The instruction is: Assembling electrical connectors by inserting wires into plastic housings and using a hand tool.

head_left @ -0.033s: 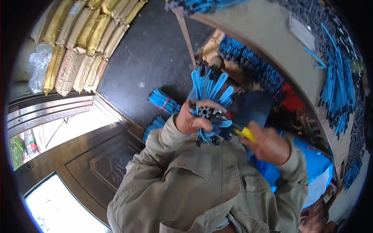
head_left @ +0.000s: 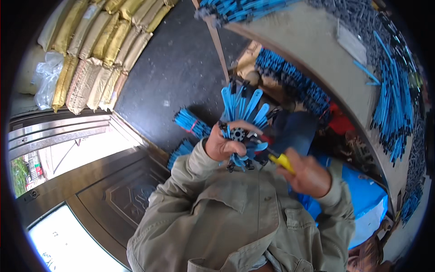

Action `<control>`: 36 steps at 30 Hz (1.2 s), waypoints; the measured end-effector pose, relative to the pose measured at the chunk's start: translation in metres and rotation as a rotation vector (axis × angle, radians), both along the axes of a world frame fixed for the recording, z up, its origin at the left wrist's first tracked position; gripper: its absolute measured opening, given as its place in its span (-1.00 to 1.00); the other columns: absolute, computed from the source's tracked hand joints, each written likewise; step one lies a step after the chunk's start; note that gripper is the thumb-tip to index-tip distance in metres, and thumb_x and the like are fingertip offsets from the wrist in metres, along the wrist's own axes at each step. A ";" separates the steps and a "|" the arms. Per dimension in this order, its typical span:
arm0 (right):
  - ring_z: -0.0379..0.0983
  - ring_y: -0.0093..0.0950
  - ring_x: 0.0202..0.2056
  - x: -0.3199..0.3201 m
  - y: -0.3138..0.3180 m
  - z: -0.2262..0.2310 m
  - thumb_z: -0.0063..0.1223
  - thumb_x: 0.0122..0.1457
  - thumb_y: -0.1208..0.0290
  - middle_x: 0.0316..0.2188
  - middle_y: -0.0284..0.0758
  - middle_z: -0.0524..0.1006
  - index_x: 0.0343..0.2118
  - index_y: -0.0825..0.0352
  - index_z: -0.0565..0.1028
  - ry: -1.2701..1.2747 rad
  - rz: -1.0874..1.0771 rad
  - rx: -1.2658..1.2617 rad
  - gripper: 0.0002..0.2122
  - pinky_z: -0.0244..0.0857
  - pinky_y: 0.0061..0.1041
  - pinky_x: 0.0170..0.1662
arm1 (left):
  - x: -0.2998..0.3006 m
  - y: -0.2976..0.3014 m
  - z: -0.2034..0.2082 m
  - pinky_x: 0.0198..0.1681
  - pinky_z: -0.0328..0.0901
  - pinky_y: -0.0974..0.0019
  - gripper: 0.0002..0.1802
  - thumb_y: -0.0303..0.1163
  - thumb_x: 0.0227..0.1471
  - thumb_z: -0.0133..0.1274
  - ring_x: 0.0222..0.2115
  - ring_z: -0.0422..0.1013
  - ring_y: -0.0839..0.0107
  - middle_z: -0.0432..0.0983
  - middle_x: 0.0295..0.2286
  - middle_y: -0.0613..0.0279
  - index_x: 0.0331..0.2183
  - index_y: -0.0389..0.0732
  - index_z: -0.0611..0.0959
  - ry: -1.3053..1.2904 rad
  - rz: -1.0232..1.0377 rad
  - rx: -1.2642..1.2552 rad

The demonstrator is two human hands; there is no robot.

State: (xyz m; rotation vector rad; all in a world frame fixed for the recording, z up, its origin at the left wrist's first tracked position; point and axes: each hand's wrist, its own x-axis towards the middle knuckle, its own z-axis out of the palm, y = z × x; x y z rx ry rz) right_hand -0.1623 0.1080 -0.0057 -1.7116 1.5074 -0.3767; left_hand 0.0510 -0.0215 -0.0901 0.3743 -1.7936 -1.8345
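In front of my chest my left hand (head_left: 226,143) is closed round a black slotted hub (head_left: 238,133). Light blue flat blades (head_left: 247,102) with black ends fan out from the hub on several sides. My right hand (head_left: 308,174) grips a tool with a yellow handle (head_left: 283,163), its dark front end pointing at the hub's right side. The tool's tip is blurred and partly hidden among the blades, so its exact kind does not show.
Banded bundles of blue strips (head_left: 192,122) lie left of the hub. A beige table (head_left: 312,41) curves along the right, bearing blue strips (head_left: 392,99) and grey parts. More blue pieces (head_left: 290,72) are heaped below it. Stacked sacks (head_left: 84,84) stand far left, near a brown door (head_left: 122,190).
My right hand and the yellow-handled tool have shifted slightly left and down, and the tool has tilted more steeply. My left hand keeps its hold on the hub.
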 end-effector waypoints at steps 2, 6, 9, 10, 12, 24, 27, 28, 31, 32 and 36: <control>0.37 -0.03 -0.48 0.002 -0.006 -0.021 0.11 0.01 0.33 -0.48 -0.10 0.41 -0.25 0.36 0.30 -0.050 -0.013 -0.099 -0.69 0.29 -0.31 -0.49 | -0.001 0.000 0.004 -0.41 0.25 0.45 -0.34 0.09 -0.17 0.11 -0.50 0.37 0.50 0.47 -0.47 0.24 -0.22 -0.32 0.54 0.017 0.088 0.010; 0.39 -0.06 -0.42 -0.023 -0.026 -0.026 0.16 -0.05 0.29 -0.40 -0.11 0.42 -0.25 0.35 0.34 0.034 -0.113 -0.406 -0.65 0.31 -0.32 -0.44 | 0.001 -0.026 0.025 -0.43 0.23 0.47 -0.47 0.01 0.07 -0.12 -0.52 0.32 0.54 0.42 -0.52 0.28 -0.21 -0.31 0.50 0.020 0.424 0.040; 0.40 -0.13 -0.40 -0.074 -0.041 -0.015 0.18 -0.08 0.28 -0.36 -0.17 0.42 -0.28 0.33 0.37 0.396 -0.349 -0.635 -0.66 0.31 -0.36 -0.42 | 0.039 -0.084 0.074 -0.31 0.25 0.42 -0.51 -0.04 0.14 -0.23 -0.34 0.34 0.51 0.42 -0.37 0.25 -0.12 -0.26 0.40 -0.376 0.881 -0.045; 0.40 -0.15 -0.40 -0.095 -0.041 -0.016 0.18 -0.08 0.30 -0.36 -0.19 0.42 -0.28 0.33 0.37 0.505 -0.416 -0.642 -0.67 0.31 -0.36 -0.42 | 0.033 -0.105 0.096 -0.32 0.28 0.39 -0.52 -0.03 0.13 -0.22 -0.35 0.37 0.50 0.43 -0.39 0.24 -0.11 -0.24 0.37 -0.155 0.755 -0.144; 0.40 -0.17 -0.39 -0.128 -0.041 -0.013 0.18 -0.08 0.31 -0.35 -0.21 0.42 -0.28 0.32 0.37 0.598 -0.500 -0.671 -0.68 0.30 -0.36 -0.42 | 0.027 -0.157 0.170 -0.41 0.34 0.37 -0.59 -0.11 0.13 -0.18 -0.46 0.41 0.46 0.44 -0.46 0.21 -0.12 -0.23 0.36 -0.280 0.462 -0.227; 0.40 -0.30 -0.42 -0.192 -0.058 -0.024 0.18 -0.15 0.18 -0.38 -0.35 0.39 -0.31 0.21 0.38 0.788 -0.588 -0.685 -0.65 0.28 -0.42 -0.47 | -0.200 -0.403 0.144 -0.18 0.28 0.21 -0.51 -0.08 0.02 -0.05 -0.27 0.43 0.17 0.50 -0.28 -0.04 -0.13 -0.27 0.46 -0.396 0.306 -1.255; 0.41 -0.37 -0.39 -0.197 -0.057 -0.030 0.18 -0.19 0.14 -0.39 -0.39 0.38 -0.31 0.19 0.38 0.823 -0.557 -0.639 -0.62 0.29 -0.42 -0.48 | -0.240 -0.392 0.112 -0.18 0.29 0.25 -0.54 -0.14 -0.02 0.02 -0.26 0.43 0.19 0.48 -0.27 -0.04 -0.16 -0.29 0.48 -0.540 0.420 -0.946; 0.41 -0.41 -0.37 -0.198 -0.053 -0.031 0.19 -0.21 0.13 -0.38 -0.42 0.38 -0.31 0.19 0.38 0.869 -0.538 -0.598 -0.61 0.30 -0.42 -0.48 | -0.248 -0.372 0.108 -0.18 0.29 0.26 -0.55 -0.17 -0.03 0.04 -0.25 0.43 0.20 0.47 -0.25 -0.04 -0.16 -0.30 0.48 -0.473 0.432 -0.963; 0.40 -0.39 -0.30 -0.193 -0.060 -0.028 0.19 -0.21 0.15 -0.35 -0.39 0.40 -0.29 0.19 0.39 0.840 -0.528 -0.590 -0.60 0.32 -0.40 -0.39 | -0.233 -0.395 0.102 -0.16 0.28 0.28 -0.56 -0.18 -0.01 0.04 -0.23 0.41 0.26 0.45 -0.23 -0.02 -0.15 -0.27 0.48 -0.461 0.463 -1.202; 0.40 -0.39 -0.30 -0.194 -0.054 -0.028 0.19 -0.21 0.15 -0.35 -0.39 0.40 -0.29 0.19 0.39 0.858 -0.540 -0.575 -0.60 0.32 -0.40 -0.39 | -0.230 -0.402 0.101 -0.14 0.27 0.29 -0.56 -0.17 0.01 0.03 -0.21 0.40 0.26 0.45 -0.23 -0.03 -0.14 -0.27 0.48 -0.445 0.477 -1.243; 0.38 -0.29 -0.23 -0.180 -0.052 -0.024 0.25 -0.23 0.27 -0.22 -0.30 0.41 -0.25 0.23 0.39 0.749 -0.571 -0.690 -0.58 0.31 -0.39 -0.23 | -0.209 -0.398 0.140 -0.08 0.22 0.32 -0.54 -0.14 0.05 -0.02 -0.20 0.39 0.27 0.43 -0.21 -0.04 -0.11 -0.26 0.47 -0.071 0.456 -1.007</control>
